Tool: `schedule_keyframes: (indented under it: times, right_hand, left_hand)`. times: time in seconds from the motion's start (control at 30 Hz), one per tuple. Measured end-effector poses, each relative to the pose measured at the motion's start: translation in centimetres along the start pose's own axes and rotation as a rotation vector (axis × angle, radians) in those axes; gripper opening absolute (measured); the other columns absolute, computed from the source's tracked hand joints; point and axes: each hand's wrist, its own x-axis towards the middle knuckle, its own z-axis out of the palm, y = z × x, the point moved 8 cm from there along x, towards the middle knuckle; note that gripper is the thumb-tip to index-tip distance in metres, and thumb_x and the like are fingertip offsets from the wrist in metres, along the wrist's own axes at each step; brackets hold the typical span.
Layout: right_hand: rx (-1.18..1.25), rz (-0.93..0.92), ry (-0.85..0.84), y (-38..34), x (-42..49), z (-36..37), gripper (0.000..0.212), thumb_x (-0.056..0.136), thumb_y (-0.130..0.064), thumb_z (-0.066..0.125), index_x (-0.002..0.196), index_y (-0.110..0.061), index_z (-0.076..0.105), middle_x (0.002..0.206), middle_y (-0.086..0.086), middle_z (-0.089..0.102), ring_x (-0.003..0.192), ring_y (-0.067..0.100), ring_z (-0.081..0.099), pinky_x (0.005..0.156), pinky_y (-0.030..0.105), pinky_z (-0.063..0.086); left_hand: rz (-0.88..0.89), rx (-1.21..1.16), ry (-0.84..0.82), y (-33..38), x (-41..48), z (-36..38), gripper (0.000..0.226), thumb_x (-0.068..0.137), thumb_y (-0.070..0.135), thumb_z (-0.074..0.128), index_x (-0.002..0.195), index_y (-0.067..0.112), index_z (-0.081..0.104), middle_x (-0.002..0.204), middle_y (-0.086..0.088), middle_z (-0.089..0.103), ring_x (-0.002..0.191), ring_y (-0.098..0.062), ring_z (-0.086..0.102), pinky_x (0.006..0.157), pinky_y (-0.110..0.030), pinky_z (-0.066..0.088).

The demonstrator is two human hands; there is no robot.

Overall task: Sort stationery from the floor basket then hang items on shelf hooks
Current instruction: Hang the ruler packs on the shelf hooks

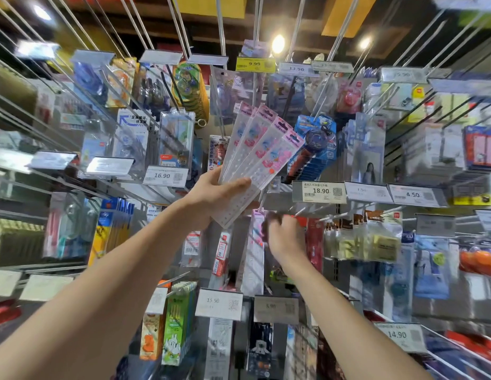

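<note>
My left hand point(214, 192) grips a fan of several long clear stationery packs point(259, 149) with pink tops and cartoon prints, held up in front of the shelf. Below them my right hand point(282, 234) pinches the pink top of one more pack of the same kind point(252, 259), which hangs down beside a metal shelf hook point(302, 211). That hand is blurred, so I cannot tell whether the pack's hole sits on the hook. The floor basket is out of view.
Hook rows full of packaged stationery cover the whole wall. Price tags such as 18.90 point(319, 191), 15.90 point(219, 303) and 16.90 point(165, 175) stick out on rails. Long bare hooks point(184, 31) reach toward me from above. Sticky-note packs point(376, 242) hang at right.
</note>
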Motion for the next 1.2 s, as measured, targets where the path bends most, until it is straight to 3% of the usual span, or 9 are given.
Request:
schedule_keyframes:
  times: [0.07, 0.17, 0.3, 0.37, 0.47, 0.57, 0.67, 0.9, 1.2]
  right_hand:
    - [0.444, 0.021, 0.059, -1.7, -0.7, -1.0, 0.045, 0.104, -0.042, 0.048, 0.076, -0.010, 0.060, 0.066, 0.002, 0.065, 0.058, 0.017, 0.061, 0.049, 0.027, 0.046]
    - [0.598, 0.058, -0.020, -3.5, -0.1, -0.3, 0.055, 0.093, -0.061, 0.060, 0.092, -0.007, 0.071, 0.082, 0.012, 0.074, 0.063, 0.019, 0.067, 0.051, 0.027, 0.047]
    - [0.581, 0.040, -0.061, -4.2, 0.5, 0.5, 0.029, 0.090, -0.042, 0.075, 0.075, -0.017, 0.072, 0.083, 0.002, 0.074, 0.075, 0.015, 0.065, 0.063, 0.027, 0.051]
    - [0.682, 0.060, -0.084, -4.2, 0.4, 0.9, 0.033, 0.092, -0.030, 0.075, 0.063, -0.019, 0.062, 0.077, 0.002, 0.071, 0.073, 0.017, 0.062, 0.058, 0.023, 0.049]
    - [0.828, 0.006, -0.060, -4.4, -0.2, 0.4, 0.026, 0.098, -0.020, 0.064, 0.074, -0.016, 0.056, 0.080, 0.009, 0.066, 0.075, 0.022, 0.062, 0.063, 0.030, 0.055]
    - [0.791, -0.114, 0.013, -3.9, -2.1, -1.3, 0.025, 0.094, -0.027, 0.058, 0.088, -0.005, 0.050, 0.084, 0.012, 0.055, 0.080, 0.023, 0.051, 0.072, 0.043, 0.043]
    - [0.647, -0.168, -0.008, -1.4, -5.1, -2.1, 0.029, 0.092, -0.028, 0.056, 0.076, -0.010, 0.039, 0.075, 0.008, 0.040, 0.071, 0.020, 0.034, 0.068, 0.039, 0.030]
    - [0.333, -0.097, -0.155, 3.1, -6.8, -0.9, 0.037, 0.104, -0.016, 0.052, 0.073, -0.016, 0.032, 0.058, -0.014, 0.031, 0.057, 0.007, 0.026, 0.056, 0.024, 0.026]
    - [0.372, -0.118, -0.231, 2.1, -6.9, -0.1, 0.038, 0.106, -0.013, 0.049, 0.071, -0.018, 0.034, 0.056, -0.018, 0.035, 0.056, 0.003, 0.028, 0.056, 0.017, 0.030]
  left_hand:
    - [0.019, 0.019, -0.016, 0.0, 0.1, 0.0, 0.023, 0.092, 0.014, 0.074, 0.113, 0.018, 0.065, 0.095, -0.009, 0.077, 0.071, -0.020, 0.076, 0.053, -0.031, 0.058]
    - [0.025, 0.016, -0.022, 0.1, 0.1, -0.1, 0.027, 0.089, 0.011, 0.077, 0.112, 0.015, 0.065, 0.091, -0.007, 0.079, 0.072, -0.021, 0.076, 0.055, -0.032, 0.059]
    - [0.017, 0.003, -0.014, -0.2, 0.2, -0.4, 0.032, 0.090, 0.018, 0.077, 0.120, 0.012, 0.066, 0.102, -0.013, 0.077, 0.079, -0.024, 0.075, 0.061, -0.035, 0.060]
    - [0.010, 0.001, 0.012, -0.3, 0.3, -0.4, 0.029, 0.095, 0.026, 0.072, 0.121, 0.015, 0.066, 0.105, -0.013, 0.076, 0.081, -0.026, 0.074, 0.064, -0.039, 0.061]
    - [0.001, -0.040, 0.063, -0.3, 0.4, -0.7, 0.023, 0.099, 0.032, 0.067, 0.117, 0.017, 0.065, 0.101, -0.011, 0.074, 0.083, -0.030, 0.071, 0.065, -0.041, 0.060]
    - [-0.032, -0.153, 0.039, -0.4, 0.1, -0.4, 0.026, 0.100, 0.029, 0.066, 0.120, 0.013, 0.061, 0.096, -0.015, 0.073, 0.080, -0.035, 0.074, 0.052, -0.036, 0.058]
    - [-0.053, -0.175, 0.012, -0.5, -0.1, -0.1, 0.033, 0.101, 0.027, 0.065, 0.129, 0.012, 0.056, 0.105, -0.021, 0.072, 0.100, -0.046, 0.073, 0.054, -0.037, 0.058]
    - [-0.056, -0.142, 0.043, -0.6, -0.1, -0.2, 0.030, 0.100, 0.030, 0.067, 0.126, 0.016, 0.060, 0.124, -0.029, 0.067, 0.109, -0.052, 0.067, 0.058, -0.041, 0.060]
    - [-0.037, -0.065, 0.069, -0.3, -0.7, -0.2, 0.029, 0.102, 0.032, 0.062, 0.127, 0.018, 0.058, 0.101, -0.014, 0.073, 0.083, -0.030, 0.074, 0.051, -0.032, 0.058]
